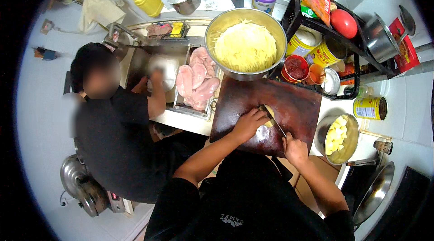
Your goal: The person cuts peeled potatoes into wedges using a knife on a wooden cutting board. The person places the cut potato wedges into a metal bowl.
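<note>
My right hand (295, 149) is closed around the handle of a kitchen knife (278, 125), and its blade lies across a pale peeled potato (269, 114). With bent fingers, my left hand (249, 123) holds the potato down, close beside the blade. The blade and my fingers hide part of the potato. Underneath is a dark reddish-brown cutting board (234, 105) with a wet sheen. Beyond the board stands a large steel bowl (212, 58) heaped with pale yellow shreds (245, 48), which look like potato. A smaller steel bowl (320, 139) with potato chunks (336, 134) stands to the right.
Left of the board, a metal tray (195, 111) holds raw chicken breasts (193, 78). A co-worker (115, 139) reaches into the sink (137, 61) next to it. A black rack (295, 14) with cans, sauce tubs and packets stands at the back right. A yellow can (368, 108) lies near the wall.
</note>
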Demonstrator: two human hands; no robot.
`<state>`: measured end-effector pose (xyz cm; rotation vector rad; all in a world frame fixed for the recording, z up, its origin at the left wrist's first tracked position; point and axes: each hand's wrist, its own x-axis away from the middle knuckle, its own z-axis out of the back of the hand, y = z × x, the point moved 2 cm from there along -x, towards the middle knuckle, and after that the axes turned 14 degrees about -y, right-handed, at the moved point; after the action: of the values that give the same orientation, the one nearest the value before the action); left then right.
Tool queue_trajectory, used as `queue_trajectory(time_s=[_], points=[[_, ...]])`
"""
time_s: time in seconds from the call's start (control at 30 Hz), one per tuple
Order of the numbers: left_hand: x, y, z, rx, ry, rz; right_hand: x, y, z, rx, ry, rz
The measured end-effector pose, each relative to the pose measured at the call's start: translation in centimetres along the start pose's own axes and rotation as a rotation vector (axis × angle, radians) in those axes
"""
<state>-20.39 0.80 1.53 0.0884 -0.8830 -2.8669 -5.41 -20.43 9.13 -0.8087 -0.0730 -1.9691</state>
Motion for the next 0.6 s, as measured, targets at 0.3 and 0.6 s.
queue_trajectory(time_s=[0.3, 0.6], points=[[0.1, 0.2, 0.3, 0.001, 0.049, -0.026, -2.8, 0.8, -4.6, 0.013, 0.055, 0.001], [0.4, 1.0, -1.9, 0.043, 0.151, 0.048, -2.6, 1.1, -6.8, 0.001, 0.125, 0.001]])
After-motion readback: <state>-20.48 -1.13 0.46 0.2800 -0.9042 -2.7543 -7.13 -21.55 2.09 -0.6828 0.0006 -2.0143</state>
